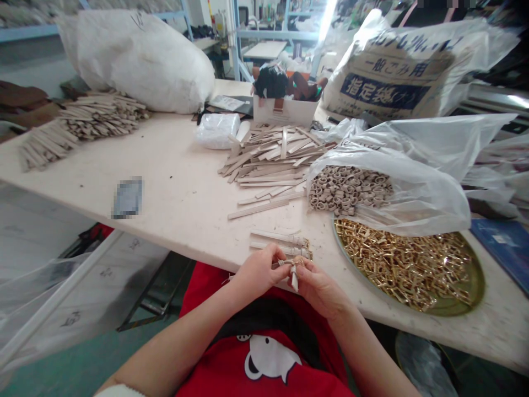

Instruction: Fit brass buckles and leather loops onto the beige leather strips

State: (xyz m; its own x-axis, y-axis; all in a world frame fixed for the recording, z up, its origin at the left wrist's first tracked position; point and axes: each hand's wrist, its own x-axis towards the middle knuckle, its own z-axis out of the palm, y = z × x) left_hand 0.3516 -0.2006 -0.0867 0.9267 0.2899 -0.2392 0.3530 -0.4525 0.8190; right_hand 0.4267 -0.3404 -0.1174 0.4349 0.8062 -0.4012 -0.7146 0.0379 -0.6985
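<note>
At the table's front edge, my left hand (261,270) and my right hand (320,288) meet, fingers pinched together on a narrow beige strap (294,280). A small gold buckle seems to sit on the strap between the fingertips, partly hidden by them. Just beyond the hands lie a couple of similar straps (273,238) with gold buckles (305,242) at their right ends. To the right, a round tray (477,286) bears a heap of gold buckles (405,264). Behind it, an open plastic bag (433,193) holds many small beige loops (349,190).
A pile of loose beige strips (273,157) lies mid-table. Bundled strips (103,116) are stacked at the far left before a big white sack (140,60). A white box (285,112) and a printed bag (384,77) stand at the back. A blue folder (502,248) lies far right.
</note>
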